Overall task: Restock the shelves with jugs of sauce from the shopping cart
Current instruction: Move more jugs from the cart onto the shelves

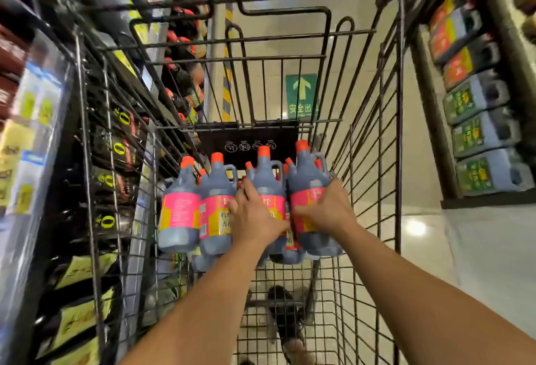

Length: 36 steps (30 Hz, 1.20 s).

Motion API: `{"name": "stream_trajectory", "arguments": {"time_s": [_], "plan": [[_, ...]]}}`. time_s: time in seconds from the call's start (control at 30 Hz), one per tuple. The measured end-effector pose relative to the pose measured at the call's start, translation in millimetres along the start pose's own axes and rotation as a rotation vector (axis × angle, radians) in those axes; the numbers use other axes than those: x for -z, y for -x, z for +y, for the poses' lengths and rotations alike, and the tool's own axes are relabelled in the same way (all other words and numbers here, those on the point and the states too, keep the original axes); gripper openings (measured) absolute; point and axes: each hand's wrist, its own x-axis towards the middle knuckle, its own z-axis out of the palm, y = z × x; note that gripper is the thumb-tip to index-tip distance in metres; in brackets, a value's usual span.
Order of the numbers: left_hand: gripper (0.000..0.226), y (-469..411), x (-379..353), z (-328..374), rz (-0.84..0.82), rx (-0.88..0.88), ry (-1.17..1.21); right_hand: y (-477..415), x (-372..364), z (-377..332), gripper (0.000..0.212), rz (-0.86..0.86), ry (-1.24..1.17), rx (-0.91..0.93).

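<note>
Jugs (179, 214), four in front, one cart (246, 135)

A black wire shopping cart (401, 132) stands lengthwise in the aisle. Dark plastic sauce jugs with orange caps (178, 211) stand upright in it, bunched at its far end. A front row of four runs across from the left wall towards the right wall, with more jugs behind.

The left hand (255, 216) holds the third jug from the left (268, 182). The right hand (327, 211) holds the rightmost jug (304, 179), near the cart's right wall.

Below the cart's wire floor, towards its near end, is a dark shoe (285, 306). A tall shelf of black pouches (113, 144) stands just beside the cart's left wall. A shelf of grey rectangular jugs (481, 132) stands apart from the right wall. A green arrow sign (301, 95) lies on the floor beyond the cart's far end.
</note>
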Motion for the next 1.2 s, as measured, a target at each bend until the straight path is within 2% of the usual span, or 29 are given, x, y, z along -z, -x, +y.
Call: {"name": "stream_trajectory", "arguments": {"time_s": [0.17,0.27,0.4,0.57,0.67,0.77,1.0,1.13,1.2], "plan": [[0.128,9,-15,1,0.104,-0.024,0.203,23,22,-14,0.107,0.095,0.009,0.075],[0.125,11,-17,1,0.112,-0.008,0.214,29,27,-17,0.102,0.15,-0.032,0.167],[0.12,13,-13,4,0.163,0.029,0.176,40,39,-30,0.103,0.18,-0.123,0.252],[0.111,28,2,3,0.17,-0.004,0.292,60,57,-45,0.1,0.186,-0.18,0.34],[0.119,44,24,1,0.174,0.009,0.421,78,65,-56,0.104,0.192,-0.214,0.422],[0.126,65,55,-10,0.249,-0.07,0.58,102,68,-67,0.094,0.187,-0.247,0.509],[0.114,154,141,-53,0.453,-0.166,0.952,193,68,-110,0.1,0.224,-0.262,0.741],[0.11,228,194,-86,0.567,-0.253,1.048,271,63,-145,0.085,0.192,-0.333,0.902],[0.107,264,215,-106,0.63,-0.272,1.064,312,57,-160,0.085,0.187,-0.373,0.973]]}}
